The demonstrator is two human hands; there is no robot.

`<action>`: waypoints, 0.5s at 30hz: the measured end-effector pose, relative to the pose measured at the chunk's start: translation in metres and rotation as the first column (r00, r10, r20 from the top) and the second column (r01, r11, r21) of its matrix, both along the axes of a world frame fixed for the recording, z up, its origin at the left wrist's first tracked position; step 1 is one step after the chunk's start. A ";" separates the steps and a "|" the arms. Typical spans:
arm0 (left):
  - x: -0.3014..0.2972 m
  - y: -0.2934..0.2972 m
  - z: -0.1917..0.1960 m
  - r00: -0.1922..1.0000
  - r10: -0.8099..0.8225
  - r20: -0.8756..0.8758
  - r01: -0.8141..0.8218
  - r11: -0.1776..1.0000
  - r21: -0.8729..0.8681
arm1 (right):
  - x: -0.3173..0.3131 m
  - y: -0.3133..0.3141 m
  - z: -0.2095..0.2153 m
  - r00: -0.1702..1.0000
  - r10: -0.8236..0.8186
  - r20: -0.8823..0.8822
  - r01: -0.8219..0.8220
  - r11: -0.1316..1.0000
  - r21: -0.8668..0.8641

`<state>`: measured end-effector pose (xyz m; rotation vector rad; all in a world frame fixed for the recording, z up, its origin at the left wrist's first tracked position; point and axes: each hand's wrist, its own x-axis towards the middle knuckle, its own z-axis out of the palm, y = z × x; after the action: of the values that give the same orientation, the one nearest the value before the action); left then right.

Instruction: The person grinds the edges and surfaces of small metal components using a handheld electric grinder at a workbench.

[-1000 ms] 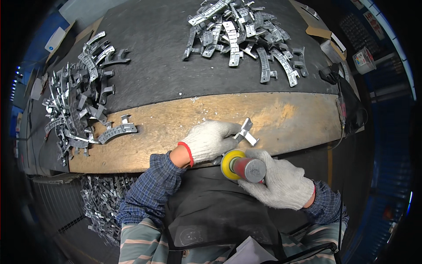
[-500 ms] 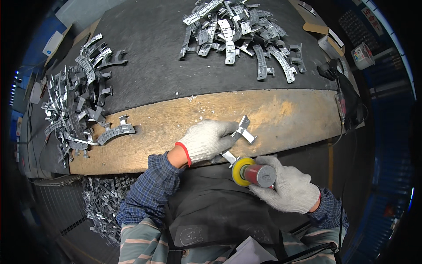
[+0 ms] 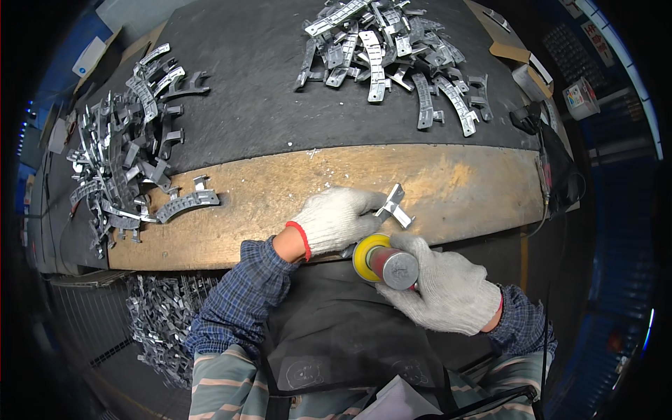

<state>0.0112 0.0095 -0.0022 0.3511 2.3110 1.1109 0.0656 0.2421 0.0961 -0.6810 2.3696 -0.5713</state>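
My left hand (image 3: 339, 218), in a white knit glove with a red cuff, grips a silver metal bracket (image 3: 396, 208) over the front edge of the wooden board. One end of the bracket sticks out past my fingers; much of the rest is hidden under the glove. In my right hand (image 3: 448, 287), also gloved, is a small handheld sander (image 3: 397, 269) with a red body, grey end cap and yellow disc. Its disc is right beside the near part of the bracket, just below my left fingers. Whether the two touch cannot be made out.
A wooden board (image 3: 280, 189) lines the near side of the black-topped table (image 3: 245, 84). Piles of brackets lie at the left (image 3: 119, 154) and far right (image 3: 392, 49). Below left stands a wire basket (image 3: 98, 315) with many metal pieces. A cable hangs at the table's right end.
My right hand has moved the sander slightly left and up, closer to my left hand. The bracket's near arm, visible before, is now covered by the disc. The view has shifted a little.
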 end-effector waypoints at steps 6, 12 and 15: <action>0.001 -0.001 -0.012 0.999 -0.007 -0.053 0.007 1.000 0.002 | 0.006 0.006 0.008 1.000 0.002 0.021 -0.004 0.996 0.088; 0.000 0.000 -0.002 1.000 0.011 0.016 -0.011 1.000 -0.009 | 0.023 0.044 -0.009 0.987 -0.160 0.005 0.160 0.986 0.044; 0.003 -0.001 0.000 0.999 0.031 0.038 -0.030 1.000 -0.003 | 0.018 0.058 -0.012 0.924 -0.381 -0.039 0.382 0.923 0.043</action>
<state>0.0140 0.0085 -0.0023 0.2921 2.2914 1.1195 0.0835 0.3001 0.0840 -0.2007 2.5523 -0.6638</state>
